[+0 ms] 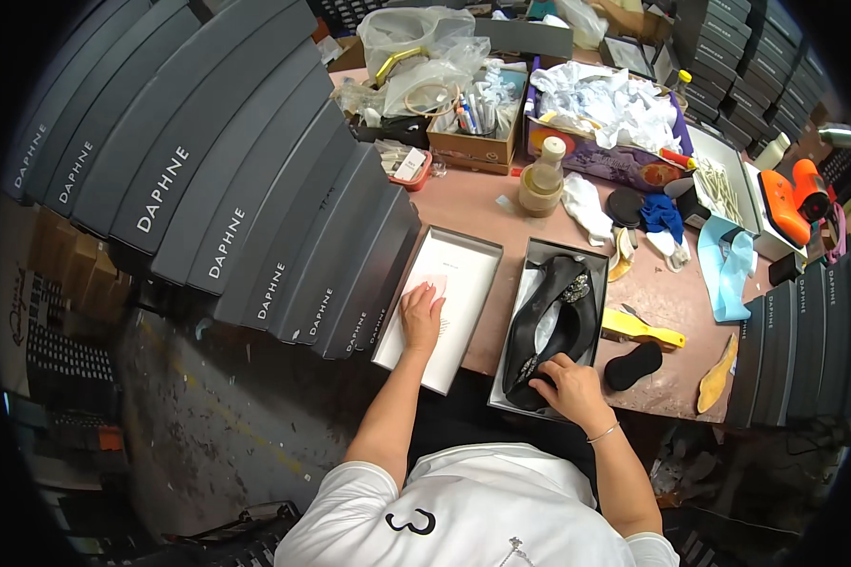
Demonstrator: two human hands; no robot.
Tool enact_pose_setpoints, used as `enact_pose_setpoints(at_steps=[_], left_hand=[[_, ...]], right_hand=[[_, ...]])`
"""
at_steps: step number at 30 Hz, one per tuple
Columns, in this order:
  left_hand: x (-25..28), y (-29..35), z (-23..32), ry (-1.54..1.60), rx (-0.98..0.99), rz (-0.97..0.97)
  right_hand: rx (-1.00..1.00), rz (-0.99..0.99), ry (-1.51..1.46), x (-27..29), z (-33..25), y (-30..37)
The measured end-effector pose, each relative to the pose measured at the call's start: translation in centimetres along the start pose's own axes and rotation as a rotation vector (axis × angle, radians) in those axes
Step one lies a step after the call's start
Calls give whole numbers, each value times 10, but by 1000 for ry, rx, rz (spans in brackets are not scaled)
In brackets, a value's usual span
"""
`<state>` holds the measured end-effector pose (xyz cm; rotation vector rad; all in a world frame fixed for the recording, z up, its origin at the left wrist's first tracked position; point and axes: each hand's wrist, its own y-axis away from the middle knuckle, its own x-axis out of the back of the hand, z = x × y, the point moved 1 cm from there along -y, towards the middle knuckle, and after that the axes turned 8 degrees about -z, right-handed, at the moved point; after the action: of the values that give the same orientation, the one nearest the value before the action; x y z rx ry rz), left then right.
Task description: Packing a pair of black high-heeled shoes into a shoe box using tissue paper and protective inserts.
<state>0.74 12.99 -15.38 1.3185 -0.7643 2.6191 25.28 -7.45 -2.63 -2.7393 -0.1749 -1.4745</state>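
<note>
A pair of black shoes (577, 326) with glittering ornaments lies in an open grey shoebox (514, 333) in front of me. My right hand (572, 389) reaches over the box's near right side. Its thumb and fingers are closed on the near shoe, close to the ornament. To the left lies a box lid (473, 283), its white inside facing up. My left hand (423, 319) rests on that lid with its fingers stretched out. A pale pink piece (432, 283), paper or cloth, shows beneath the fingertips.
Tall stacks of dark shoeboxes (284, 189) crowd the left; more boxes (794, 340) stand at the right. Beside the open box are a yellow-handled brush (648, 329) and a black oval pad (633, 366). Behind stand a bottle (542, 180) and a carton of crumpled white paper (605, 109).
</note>
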Motion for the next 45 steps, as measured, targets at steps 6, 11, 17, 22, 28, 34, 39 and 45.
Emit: enact_pose_setpoints(at_steps=[6,11,17,22,28,34,39,45], left_hand=[[1,-7,-1,-96,83,-7],[-3,-8,-8,-11,147,-11],[-4,3,0,30,75,109],[10,0,-4,358,357,199],[77,-16,122,595,-124,32],[73,39,254,660,-771,-570],[63,65,311,697,-951,-947],[48,72,313,664,-762,-885]], right_hand=[[35,73,38,-6,0,1],[-4,64,37,-3,0,4],[14,65,35,-7,-6,3],[-7,37,11,-9,-6,2],[-91,234,-646,17,-11,17],[-293,368,-1496,11,-29,85],[-678,913,-1794,-24,30,197],[-611,1625,-1732,-124,284,437]])
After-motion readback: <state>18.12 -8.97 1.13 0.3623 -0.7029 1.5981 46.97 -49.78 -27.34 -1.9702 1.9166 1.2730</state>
